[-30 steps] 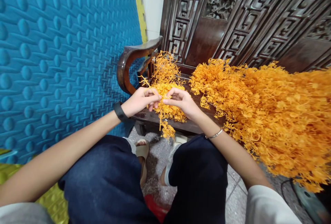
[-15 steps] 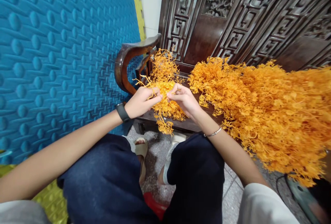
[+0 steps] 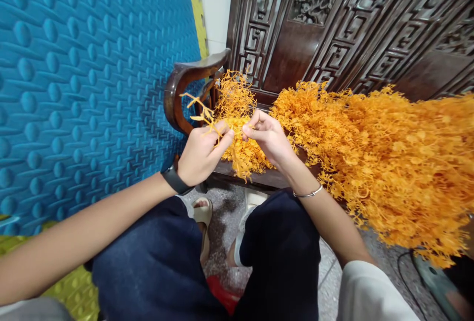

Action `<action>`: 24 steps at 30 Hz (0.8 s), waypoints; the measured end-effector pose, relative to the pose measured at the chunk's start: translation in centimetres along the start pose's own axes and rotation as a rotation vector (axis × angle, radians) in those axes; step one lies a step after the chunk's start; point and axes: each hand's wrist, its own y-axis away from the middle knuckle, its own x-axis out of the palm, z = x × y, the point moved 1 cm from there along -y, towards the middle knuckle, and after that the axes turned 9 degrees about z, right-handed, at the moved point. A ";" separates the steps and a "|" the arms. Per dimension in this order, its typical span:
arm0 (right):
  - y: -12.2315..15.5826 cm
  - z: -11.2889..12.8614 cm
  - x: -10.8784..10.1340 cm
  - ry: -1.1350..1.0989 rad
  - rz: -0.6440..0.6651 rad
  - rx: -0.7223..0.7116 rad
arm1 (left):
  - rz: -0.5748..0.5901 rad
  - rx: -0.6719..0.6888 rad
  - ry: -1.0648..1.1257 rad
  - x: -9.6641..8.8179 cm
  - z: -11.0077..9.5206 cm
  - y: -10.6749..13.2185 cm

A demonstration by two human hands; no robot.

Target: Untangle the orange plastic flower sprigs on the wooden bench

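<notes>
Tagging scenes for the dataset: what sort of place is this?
Probably a room in a home, used for handwork. A carved dark wooden bench stands beside a blue padded panel; its seat holds a heap of orange sprigs, and the left hand and right hand each pinch a sprig.

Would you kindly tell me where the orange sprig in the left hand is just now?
Head view, left of centre: the orange sprig sticks up from the left hand, before the curved wooden armrest, left of the right hand.
</notes>
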 end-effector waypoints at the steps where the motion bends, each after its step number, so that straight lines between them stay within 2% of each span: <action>1: 0.0 0.3 0.1 0.011 0.004 -0.014 | -0.015 -0.023 0.014 0.0 -0.2 0.1; 6: -0.2 1.9 0.6 0.071 -0.010 -0.103 | -0.083 -0.132 0.244 -0.2 -0.8 0.4; 11: -0.3 2.4 1.0 0.114 -0.036 -0.172 | -0.134 -0.201 0.432 0.0 -0.8 0.6; 19: -0.5 3.2 1.2 0.188 -0.050 -0.218 | -0.186 -0.221 0.589 -0.4 -0.9 0.6; 24: -0.5 3.6 1.5 0.155 -0.055 -0.240 | -0.214 -0.225 0.583 -0.6 -1.1 0.5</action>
